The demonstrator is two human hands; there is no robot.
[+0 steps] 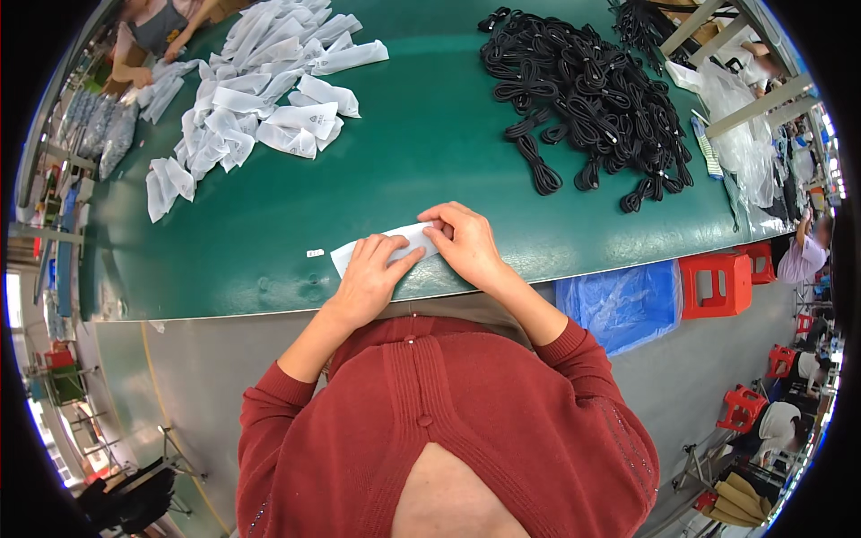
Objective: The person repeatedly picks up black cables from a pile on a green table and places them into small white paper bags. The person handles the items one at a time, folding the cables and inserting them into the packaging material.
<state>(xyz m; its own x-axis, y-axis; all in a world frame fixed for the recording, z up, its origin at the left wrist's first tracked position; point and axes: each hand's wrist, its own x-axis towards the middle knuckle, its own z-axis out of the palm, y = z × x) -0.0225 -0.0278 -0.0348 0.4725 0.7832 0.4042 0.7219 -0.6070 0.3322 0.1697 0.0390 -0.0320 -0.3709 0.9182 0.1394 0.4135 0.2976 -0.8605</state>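
A narrow white packet (411, 236), like the wrapped ones in the pile, lies flat on the green table (269, 287) near its front edge. My left hand (368, 273) rests over its left part, fingers spread and thumb apart, pressing it down. At the packet's right end my right hand (465, 244) has thumb and forefinger closed on the edge. Its fingers partly cover that end, and what is inside the packet cannot be made out. Just left of the packet is a small white tag (315, 253).
White packets (296, 121) are heaped at the far left, coiled black cables (583, 90) at the far right. Below the table's right edge stand a blue bin (623, 309) with a plastic liner and a red stool (715, 285). Another person's hand (134, 75) is at the far left corner.
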